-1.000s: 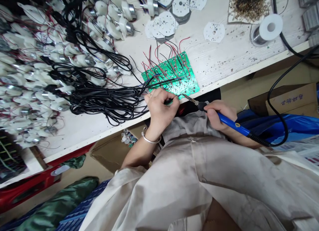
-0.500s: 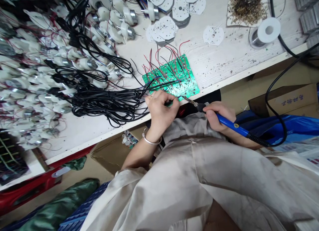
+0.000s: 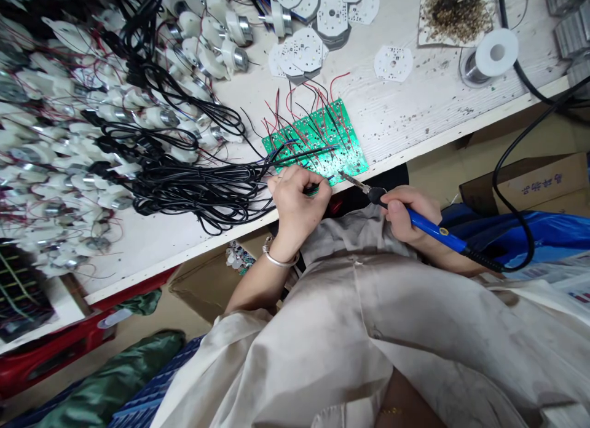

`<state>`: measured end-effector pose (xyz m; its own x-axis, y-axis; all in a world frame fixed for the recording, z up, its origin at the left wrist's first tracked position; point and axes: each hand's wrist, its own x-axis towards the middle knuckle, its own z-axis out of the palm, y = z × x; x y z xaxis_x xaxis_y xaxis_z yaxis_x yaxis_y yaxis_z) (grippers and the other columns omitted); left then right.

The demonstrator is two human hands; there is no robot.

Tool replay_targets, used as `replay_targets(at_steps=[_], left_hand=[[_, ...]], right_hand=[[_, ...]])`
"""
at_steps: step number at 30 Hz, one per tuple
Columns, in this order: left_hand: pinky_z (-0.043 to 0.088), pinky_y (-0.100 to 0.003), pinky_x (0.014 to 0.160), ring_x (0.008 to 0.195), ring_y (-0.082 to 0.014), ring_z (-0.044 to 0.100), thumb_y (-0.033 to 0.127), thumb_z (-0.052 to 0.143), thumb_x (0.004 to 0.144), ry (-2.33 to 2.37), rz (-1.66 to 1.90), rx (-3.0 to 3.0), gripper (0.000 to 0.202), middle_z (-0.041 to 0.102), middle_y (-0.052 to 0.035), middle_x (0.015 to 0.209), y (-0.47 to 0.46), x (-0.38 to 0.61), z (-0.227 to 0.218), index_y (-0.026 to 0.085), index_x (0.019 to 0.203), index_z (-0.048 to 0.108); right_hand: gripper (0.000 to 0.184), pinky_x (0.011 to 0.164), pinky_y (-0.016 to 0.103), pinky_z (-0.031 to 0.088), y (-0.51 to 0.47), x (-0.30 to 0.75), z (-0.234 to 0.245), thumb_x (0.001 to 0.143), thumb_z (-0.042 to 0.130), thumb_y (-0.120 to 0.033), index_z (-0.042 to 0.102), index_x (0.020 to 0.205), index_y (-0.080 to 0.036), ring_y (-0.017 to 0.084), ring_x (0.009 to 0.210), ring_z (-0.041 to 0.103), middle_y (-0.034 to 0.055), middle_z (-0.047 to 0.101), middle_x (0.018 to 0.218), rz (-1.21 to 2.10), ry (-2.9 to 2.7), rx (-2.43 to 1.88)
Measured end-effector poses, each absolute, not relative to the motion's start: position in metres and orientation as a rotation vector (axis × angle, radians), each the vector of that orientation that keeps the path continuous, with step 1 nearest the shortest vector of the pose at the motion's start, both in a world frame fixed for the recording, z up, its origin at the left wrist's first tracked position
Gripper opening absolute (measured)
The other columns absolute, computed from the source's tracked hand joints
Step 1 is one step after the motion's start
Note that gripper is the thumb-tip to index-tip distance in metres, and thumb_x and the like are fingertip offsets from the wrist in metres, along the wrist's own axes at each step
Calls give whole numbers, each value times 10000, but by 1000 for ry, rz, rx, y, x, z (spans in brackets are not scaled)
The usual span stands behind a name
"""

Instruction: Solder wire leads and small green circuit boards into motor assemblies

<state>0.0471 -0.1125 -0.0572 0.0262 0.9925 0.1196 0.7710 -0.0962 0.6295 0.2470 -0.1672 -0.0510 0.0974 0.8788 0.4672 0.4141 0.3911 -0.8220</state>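
A green circuit board (image 3: 322,139) with red and black wires soldered to it lies near the front edge of the white workbench (image 3: 415,108). My left hand (image 3: 297,197) rests at the board's near edge, fingers pinched on a thin black wire whose end points at the board. My right hand (image 3: 405,213) grips a blue-handled soldering iron (image 3: 428,228); its metal tip (image 3: 348,177) sits at the board's near right corner, close to the wire end. A bundle of black cables (image 3: 198,182) runs left from the board.
A heap of white lamp housings with metal bases (image 3: 69,139) covers the left of the bench. White round LED boards (image 3: 302,50), a solder spool (image 3: 495,53) and a tray of solder scraps (image 3: 456,10) lie at the back. A cardboard box (image 3: 539,182) stands to the right.
The iron's tip drew back a little to the right, away from my left fingers. My left hand stayed at the board's edge with the wire.
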Motion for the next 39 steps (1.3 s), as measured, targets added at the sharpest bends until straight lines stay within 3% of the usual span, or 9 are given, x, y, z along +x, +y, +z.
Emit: replay_targets(at_steps=[9, 14, 31, 39], left_hand=[[394, -368, 756, 720, -178, 575, 113, 679, 760, 1796, 751, 1913, 207, 592, 18, 664, -112, 47, -54, 231, 620, 582], [395, -368, 762, 725, -179, 569, 109, 674, 764, 1802, 759, 1907, 211, 582, 18, 667, -112, 47, -56, 232, 622, 578], [395, -371, 772, 743, -182, 579, 111, 694, 769, 1798, 735, 1907, 208, 589, 17, 681, -113, 46, -55, 229, 631, 592], [351, -423, 889, 822, -205, 590, 247, 724, 890, 1701, 690, 2028, 90, 625, 6, 759, -114, 40, -56, 292, 820, 760]], right_hand=[[114, 537, 387, 637, -172, 249, -60, 958, 577, -321, 687, 974, -349, 183, 516, 688, -27, 775, 775, 566, -1457, -1288], [134, 612, 405, 650, -172, 252, -61, 942, 595, -290, 701, 997, -350, 200, 593, 726, -21, 774, 780, 579, -1451, -1253], [176, 663, 385, 643, -172, 256, -69, 930, 610, -236, 704, 1049, -325, 182, 642, 723, -21, 761, 809, 581, -1451, -1187], [144, 569, 305, 600, -168, 262, -62, 939, 589, -211, 694, 1014, -276, 133, 536, 655, -38, 677, 642, 561, -1443, -1195]])
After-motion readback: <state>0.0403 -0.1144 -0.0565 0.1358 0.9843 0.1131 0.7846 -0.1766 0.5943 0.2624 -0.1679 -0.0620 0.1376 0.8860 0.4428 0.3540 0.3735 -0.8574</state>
